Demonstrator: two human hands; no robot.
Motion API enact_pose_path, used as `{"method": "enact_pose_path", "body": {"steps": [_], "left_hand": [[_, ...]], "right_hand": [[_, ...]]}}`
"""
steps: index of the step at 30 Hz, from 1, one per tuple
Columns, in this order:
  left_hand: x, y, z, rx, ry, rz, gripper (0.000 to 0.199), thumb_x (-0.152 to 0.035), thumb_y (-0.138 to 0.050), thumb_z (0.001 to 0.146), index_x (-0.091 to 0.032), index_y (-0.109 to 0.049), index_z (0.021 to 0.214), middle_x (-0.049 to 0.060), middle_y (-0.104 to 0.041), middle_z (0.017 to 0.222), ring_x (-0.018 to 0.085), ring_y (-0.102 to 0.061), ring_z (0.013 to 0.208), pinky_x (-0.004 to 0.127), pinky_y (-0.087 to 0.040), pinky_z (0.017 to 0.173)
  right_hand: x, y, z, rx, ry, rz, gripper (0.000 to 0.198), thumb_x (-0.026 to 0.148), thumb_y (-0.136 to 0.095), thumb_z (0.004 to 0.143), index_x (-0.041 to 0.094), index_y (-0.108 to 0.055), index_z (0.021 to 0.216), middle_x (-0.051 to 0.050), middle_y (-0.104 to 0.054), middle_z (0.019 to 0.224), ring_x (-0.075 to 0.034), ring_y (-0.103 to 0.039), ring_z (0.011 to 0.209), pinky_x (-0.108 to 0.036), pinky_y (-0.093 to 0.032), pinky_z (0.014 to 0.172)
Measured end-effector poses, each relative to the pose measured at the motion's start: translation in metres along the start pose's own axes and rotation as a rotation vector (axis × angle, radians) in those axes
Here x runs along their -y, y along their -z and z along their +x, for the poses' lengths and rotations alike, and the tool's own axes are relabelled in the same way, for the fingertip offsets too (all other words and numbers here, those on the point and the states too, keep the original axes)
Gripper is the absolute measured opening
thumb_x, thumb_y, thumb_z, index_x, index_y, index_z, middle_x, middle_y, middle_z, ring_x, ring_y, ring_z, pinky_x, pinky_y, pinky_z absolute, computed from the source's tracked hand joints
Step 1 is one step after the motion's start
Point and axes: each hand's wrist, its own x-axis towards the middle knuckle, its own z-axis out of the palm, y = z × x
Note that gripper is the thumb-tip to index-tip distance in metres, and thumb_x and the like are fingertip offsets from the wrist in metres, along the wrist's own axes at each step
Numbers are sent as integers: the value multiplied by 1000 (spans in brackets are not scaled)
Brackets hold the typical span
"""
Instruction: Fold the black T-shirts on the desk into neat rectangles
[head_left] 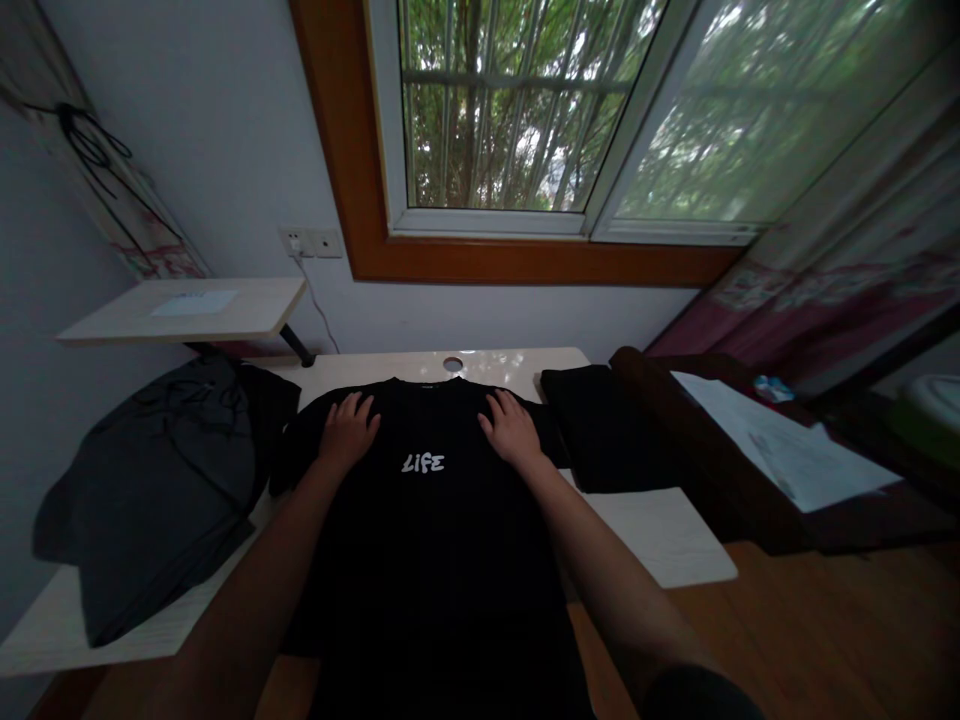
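A black T-shirt [431, 530] with white lettering on its chest lies spread on the light wooden desk, collar toward the window. Its lower part hangs past the desk's near edge and blends into the dark area below. My left hand [350, 430] rests flat on the shirt near one shoulder, fingers stretched out. Across the collar, my right hand [511, 427] lies on the other shoulder area, fingers also extended. Neither hand grips the cloth. To the right of the shirt is a folded black garment [607, 425].
A heap of dark grey clothing [172, 470] covers the desk's left side below a raised shelf [187, 310]. The desk [667, 540] has a round cable hole at the back. Papers [780, 440] lie on dark brown furniture at right. A window [517, 110] is ahead.
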Motion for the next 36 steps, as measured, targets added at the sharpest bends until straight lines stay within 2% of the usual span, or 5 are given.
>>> {"method": "enact_pose_path", "body": {"steps": [10, 20, 29, 33, 36], "left_hand": [[8, -2, 11, -1, 96, 43, 54, -42, -37, 101, -19, -51, 148, 14, -44, 159, 28, -39, 148, 51, -27, 123], [18, 0, 26, 96, 135, 25, 60, -46, -29, 102, -19, -43, 153, 12, -35, 165, 26, -29, 153, 55, -20, 125], [19, -1, 27, 146, 145, 13, 63, -49, -26, 102, -20, -38, 157, 10, -27, 168, 26, -22, 156, 58, -15, 125], [18, 0, 24, 145, 145, 3, 62, -47, -26, 102, -20, -38, 156, 10, -28, 168, 26, -21, 156, 60, -14, 125], [20, 1, 21, 142, 130, -3, 61, -47, -27, 102, -22, -39, 156, 10, -28, 167, 28, -21, 156, 62, -16, 124]], "right_hand": [[-5, -9, 34, 20, 47, -6, 57, 46, -40, 104, 13, -49, 149, -14, -43, 159, -28, -35, 149, -45, -25, 123], [-9, -16, 59, 62, 77, 13, 57, 48, -36, 105, 16, -46, 151, -10, -40, 162, -26, -31, 151, -44, -22, 124], [0, -5, 52, -46, 93, -94, 50, 37, -38, 103, 12, -56, 142, -14, -54, 149, -32, -40, 140, -44, -29, 117], [5, 4, 46, -52, 46, -114, 44, 34, -38, 102, 12, -63, 130, -17, -61, 135, -32, -49, 124, -44, -35, 108], [6, 6, 45, -33, -1, -104, 44, 34, -38, 101, 13, -61, 133, -17, -59, 138, -32, -49, 125, -44, -33, 109]]}}
